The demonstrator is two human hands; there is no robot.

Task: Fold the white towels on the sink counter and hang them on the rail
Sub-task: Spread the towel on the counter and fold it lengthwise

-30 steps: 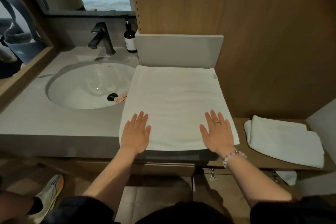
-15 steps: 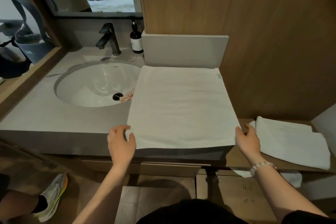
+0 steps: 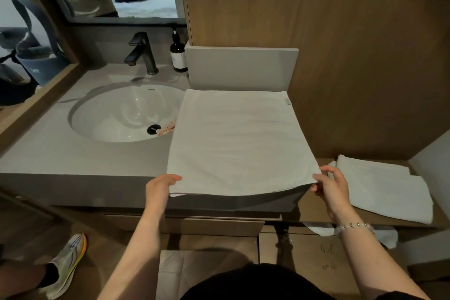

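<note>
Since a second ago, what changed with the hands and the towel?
Both hands slid back off the top of the towel, where they lay flat, to its near corners. The left hand now grips the near left corner, the right hand pinches the near right one, and the near edge is lifted a little off the counter. Unchanged: the towel's far edge, the folded towel at right, the sink.
</note>
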